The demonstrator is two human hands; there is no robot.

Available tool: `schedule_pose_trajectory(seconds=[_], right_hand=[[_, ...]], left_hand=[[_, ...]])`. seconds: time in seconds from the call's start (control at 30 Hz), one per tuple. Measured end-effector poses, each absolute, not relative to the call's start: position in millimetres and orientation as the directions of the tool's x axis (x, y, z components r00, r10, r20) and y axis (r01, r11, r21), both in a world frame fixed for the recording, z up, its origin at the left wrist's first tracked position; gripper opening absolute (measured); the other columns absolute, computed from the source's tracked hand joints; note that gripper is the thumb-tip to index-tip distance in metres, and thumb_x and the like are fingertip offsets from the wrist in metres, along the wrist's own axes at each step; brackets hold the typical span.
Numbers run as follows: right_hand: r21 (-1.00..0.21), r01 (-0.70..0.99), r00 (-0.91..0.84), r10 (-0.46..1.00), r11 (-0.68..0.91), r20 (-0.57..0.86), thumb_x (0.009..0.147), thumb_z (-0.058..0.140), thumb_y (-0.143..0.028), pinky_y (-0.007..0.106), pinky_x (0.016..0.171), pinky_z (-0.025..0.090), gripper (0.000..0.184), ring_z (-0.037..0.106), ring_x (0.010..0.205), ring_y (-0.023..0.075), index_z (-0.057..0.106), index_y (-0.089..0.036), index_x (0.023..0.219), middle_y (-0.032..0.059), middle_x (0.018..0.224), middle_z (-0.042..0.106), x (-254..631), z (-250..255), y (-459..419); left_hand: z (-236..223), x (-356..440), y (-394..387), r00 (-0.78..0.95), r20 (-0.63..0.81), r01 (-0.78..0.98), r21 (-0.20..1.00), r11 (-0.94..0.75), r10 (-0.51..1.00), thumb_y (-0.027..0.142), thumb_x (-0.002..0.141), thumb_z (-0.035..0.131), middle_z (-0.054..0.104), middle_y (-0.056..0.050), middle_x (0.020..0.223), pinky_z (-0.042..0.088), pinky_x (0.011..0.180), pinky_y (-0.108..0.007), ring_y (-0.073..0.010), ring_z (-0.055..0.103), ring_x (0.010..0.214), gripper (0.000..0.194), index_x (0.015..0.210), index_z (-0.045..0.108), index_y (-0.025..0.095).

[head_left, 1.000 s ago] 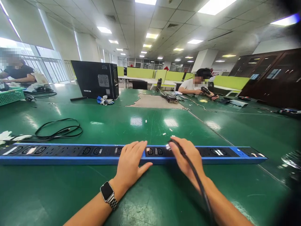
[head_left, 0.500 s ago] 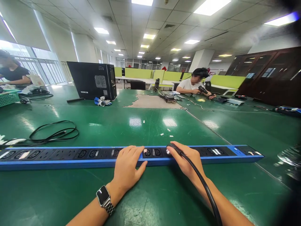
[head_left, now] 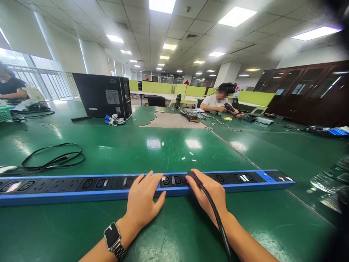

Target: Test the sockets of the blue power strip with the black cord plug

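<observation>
A long blue power strip [head_left: 92, 196] with black sockets along its top lies across the table in front of me. My left hand [head_left: 144, 198] grips it near the middle, fingers laid over the top to the far edge and thumb along the near side. To the right, my right hand [head_left: 208, 189] is closed around a black plug [head_left: 193, 175] at the strip's top. The plug's end is hidden by my fingers, so whether it sits in a socket I cannot tell. Its thick black cord [head_left: 215, 213] runs back over my right wrist toward me.
A coiled black cable [head_left: 58, 160] lies beyond the strip at left. Farther back stand a black computer case [head_left: 95, 94] and blue-white gloves [head_left: 115, 120]. Small white scraps [head_left: 191, 153] dot the green tabletop [head_left: 131, 149]. Plastic bottles [head_left: 331, 178] are at right. Two people sit across the table.
The whole view has shifted slightly, with the strip and hands appearing farther left. Both hands keep nearly the same places on the strip. A whitish spot by my right fingertips no longer shows.
</observation>
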State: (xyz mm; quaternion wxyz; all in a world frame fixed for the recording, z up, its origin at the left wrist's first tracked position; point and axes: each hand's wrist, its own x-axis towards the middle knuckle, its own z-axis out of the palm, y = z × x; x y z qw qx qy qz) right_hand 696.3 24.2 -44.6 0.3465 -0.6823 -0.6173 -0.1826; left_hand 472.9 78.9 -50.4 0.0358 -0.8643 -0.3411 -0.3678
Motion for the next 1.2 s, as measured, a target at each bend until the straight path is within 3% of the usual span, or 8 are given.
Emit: schedule_pose_trajectory(seconds=[0.2, 0.33, 0.57, 0.73, 0.83, 0.93, 1.0, 1.2], right_hand=[[-0.133, 0.979, -0.012, 0.695, 0.155, 0.719, 0.095, 0.049, -0.038, 0.030, 0.080, 0.054, 0.031, 0.070, 0.089, 0.0192, 0.069, -0.020, 0.111, 0.0070, 0.101, 0.075, 698.7, -47.8, 24.8], [-0.164, 0.979, 0.020, 0.735, 0.125, 0.678, 0.094, 0.052, -0.041, 0.035, 0.079, 0.052, 0.031, 0.066, 0.086, 0.0210, 0.067, -0.020, 0.111, 0.0074, 0.099, 0.074, 701.8, -50.9, 23.7], [-0.182, 0.979, 0.047, 0.774, 0.089, 0.631, 0.084, 0.059, -0.036, 0.051, 0.100, 0.043, 0.057, 0.049, 0.124, 0.0286, 0.047, -0.022, 0.138, 0.0116, 0.137, 0.055, 720.8, -74.0, 15.2], [-0.150, 0.988, 0.066, 0.818, 0.025, 0.572, 0.079, 0.064, -0.044, 0.055, 0.100, 0.041, 0.058, 0.046, 0.126, 0.0327, 0.052, -0.025, 0.132, 0.0112, 0.138, 0.053, 720.7, -74.3, 15.1], [-0.128, 0.992, 0.083, 0.823, -0.012, 0.561, 0.078, 0.066, -0.051, 0.056, 0.101, 0.039, 0.064, 0.045, 0.127, 0.0340, 0.051, -0.025, 0.134, 0.0111, 0.138, 0.054, 717.4, -72.1, 15.2], [-0.116, 0.993, 0.079, 0.837, -0.018, 0.541, 0.077, 0.066, -0.055, 0.055, 0.103, 0.038, 0.067, 0.044, 0.128, 0.0339, 0.052, -0.024, 0.135, 0.0103, 0.139, 0.053, 716.7, -71.7, 14.2], [-0.117, 0.993, 0.085, 0.843, -0.026, 0.531, 0.078, 0.065, -0.056, 0.054, 0.103, 0.038, 0.067, 0.044, 0.128, 0.0337, 0.052, -0.022, 0.135, 0.0103, 0.139, 0.053, 717.2, -72.2, 14.1], [-0.107, 0.994, 0.072, 0.831, -0.016, 0.552, 0.078, 0.063, -0.058, 0.055, 0.103, 0.037, 0.066, 0.045, 0.126, 0.0354, 0.055, -0.020, 0.132, 0.0110, 0.137, 0.054, 719.7, -76.1, 17.7]], left_hand=[[-52.2, 473.2, 78.9, 0.493, 0.647, 0.615, 0.215, -0.759, 0.582, 0.024, 0.085, 0.055, 0.067, -0.009, 0.124, 0.043, 0.100, -0.052, -0.0306, 0.059, 0.119, 0.041, 0.126, 0.049, 0.021], [-39.4, 496.2, 70.7, 0.551, 0.578, 0.549, 0.293, -0.783, 0.602, 0.024, 0.083, 0.058, 0.063, -0.010, 0.128, 0.042, 0.101, -0.053, -0.0297, 0.056, 0.120, 0.048, 0.129, 0.048, 0.021], [-20.6, 556.9, 65.1, 0.660, 0.440, 0.484, 0.370, -0.793, 0.609, 0.017, 0.078, 0.058, 0.067, -0.009, 0.114, 0.051, 0.092, -0.047, -0.0272, 0.061, 0.106, 0.050, 0.127, 0.056, 0.024], [-28.9, 571.8, 75.3, 0.500, 0.661, 0.334, 0.449, -0.829, 0.559, 0.011, 0.081, 0.053, 0.073, -0.002, 0.092, 0.056, 0.077, -0.041, -0.0237, 0.067, 0.086, 0.034, 0.105, 0.067, 0.031], [2.5, 571.2, 77.9, 0.298, 0.739, 0.306, 0.525, -0.794, 0.604, 0.018, 0.093, 0.044, 0.071, -0.005, 0.108, 0.056, 0.082, -0.036, -0.0204, 0.067, 0.095, 0.030, 0.118, 0.059, 0.026], [52.4, 538.6, 87.0, -0.030, 0.763, 0.315, 0.620, -0.719, 0.645, 0.035, 0.097, 0.046, 0.068, -0.007, 0.115, 0.056, 0.082, -0.034, -0.0183, 0.067, 0.093, 0.032, 0.125, 0.051, 0.021], [68.6, 492.4, 97.5, -0.072, 0.823, 0.379, 0.546, -0.747, 0.564, 0.040, 0.091, 0.056, 0.069, -0.004, 0.111, 0.056, 0.081, -0.032, -0.0177, 0.067, 0.092, 0.037, 0.122, 0.056, 0.020], [-5.3, 340.4, 108.0, 0.155, 0.680, 0.707, 0.430, -0.561, 0.717, 0.052, 0.089, 0.051, 0.074, -0.004, 0.103, 0.057, 0.076, -0.031, -0.0222, 0.072, 0.084, 0.041, 0.118, 0.063, 0.024]])
